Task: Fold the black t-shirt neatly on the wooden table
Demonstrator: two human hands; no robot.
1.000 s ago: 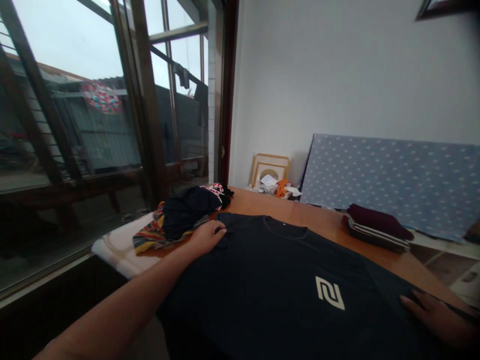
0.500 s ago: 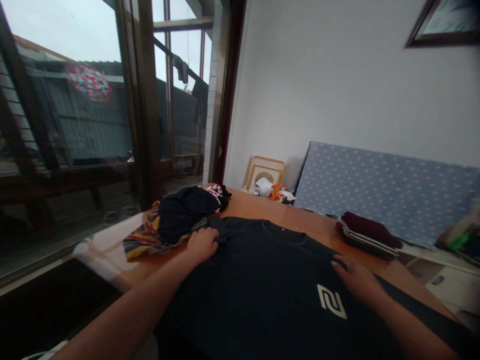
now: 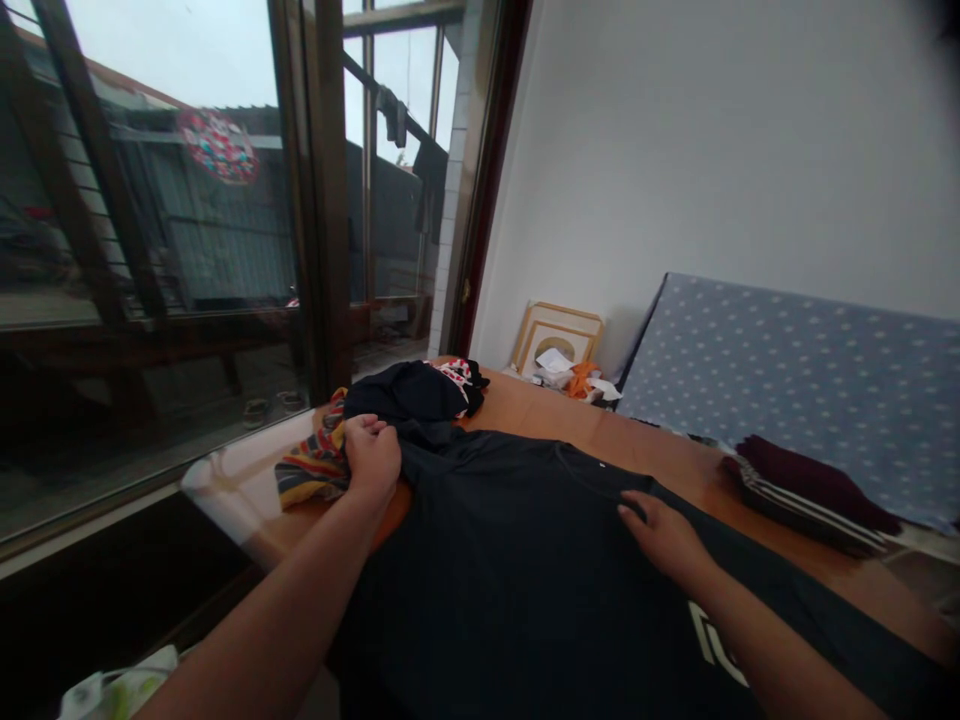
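Observation:
A dark shirt (image 3: 525, 560) lies spread over the table, its round collar pointing away from me and a pale printed logo partly covered by my right forearm. My left hand (image 3: 373, 452) is closed, pinching the shirt's left sleeve beside a clothes pile. That pile holds a striped multicoloured garment (image 3: 315, 465) and a dark bundled garment (image 3: 401, 392). Near the collar, my right hand (image 3: 667, 535) rests on the shirt with thumb and forefinger slightly apart. A long right sleeve stretches toward the lower right.
A folded stack with a maroon garment (image 3: 814, 485) on top sits at the right of the wooden table (image 3: 517, 398). Behind are a dotted blue cloth (image 3: 795, 370), picture frames (image 3: 559, 330) and an orange crumpled item (image 3: 581, 380). A glass window (image 3: 172, 230) stands at left.
My left hand has moved left and outward, drawing the sleeve across toward the striped garment. My right hand has shifted inward toward the collar. The view has turned slightly left.

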